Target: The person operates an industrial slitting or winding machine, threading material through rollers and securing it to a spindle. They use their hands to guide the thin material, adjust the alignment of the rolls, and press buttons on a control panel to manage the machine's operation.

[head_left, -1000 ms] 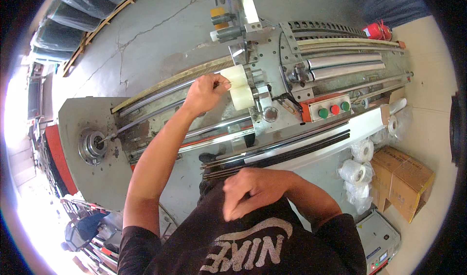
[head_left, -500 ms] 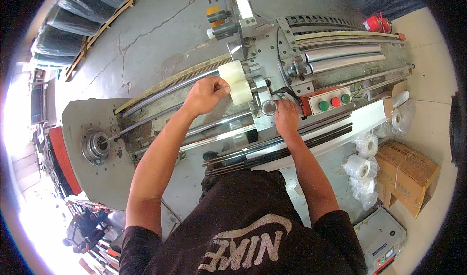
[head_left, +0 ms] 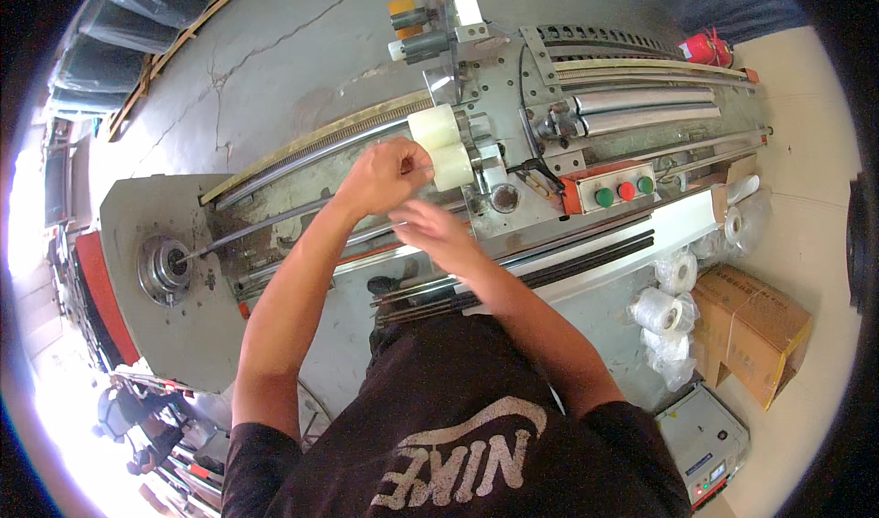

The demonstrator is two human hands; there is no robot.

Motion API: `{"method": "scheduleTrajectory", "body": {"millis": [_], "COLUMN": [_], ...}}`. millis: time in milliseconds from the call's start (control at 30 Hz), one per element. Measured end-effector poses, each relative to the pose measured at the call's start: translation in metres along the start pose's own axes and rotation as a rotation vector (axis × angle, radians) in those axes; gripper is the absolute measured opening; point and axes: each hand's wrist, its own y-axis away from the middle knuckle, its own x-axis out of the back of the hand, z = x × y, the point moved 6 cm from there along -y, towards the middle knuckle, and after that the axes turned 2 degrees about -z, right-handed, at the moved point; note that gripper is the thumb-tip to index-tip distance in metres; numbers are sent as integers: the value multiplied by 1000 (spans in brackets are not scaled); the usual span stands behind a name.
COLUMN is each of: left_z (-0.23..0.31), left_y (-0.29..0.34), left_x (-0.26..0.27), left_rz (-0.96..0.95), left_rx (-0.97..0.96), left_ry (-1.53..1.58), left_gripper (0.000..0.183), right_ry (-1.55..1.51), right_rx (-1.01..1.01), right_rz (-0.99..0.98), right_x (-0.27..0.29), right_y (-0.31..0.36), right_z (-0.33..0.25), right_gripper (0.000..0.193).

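Grey flr (head_left: 293, 51) bhd, both hands (head_left: 386, 175) nr pale rollers (head_left: 450, 167)

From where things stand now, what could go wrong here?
1. The left hand is right up against the pale rollers; if they turned, it might get drawn in.

2. The right hand is close beside the left wrist, so the two could bump and spoil the left's position.

3. The dark rods lie along the machine's near side, with ends close to the shirt; leaning in could snag or shift them.
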Motion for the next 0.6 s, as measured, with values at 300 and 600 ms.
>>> {"method": "scheduleTrajectory", "body": {"millis": [300, 600], "left_z": [-112, -285], "left_y": [127, 283], "left_x": [80, 180], "left_rz": [176, 201], "left_rx": [165, 438], "left_ry": [-310, -794], "left_gripper": [70, 21], "right_ry": [-288, -106], "right_rx": [-66, 185], "right_rz": [385, 660], "right_x": [-30, 34], "right_y": [-74, -23], "right_z": [33, -60], "right_gripper": [19, 27]}}
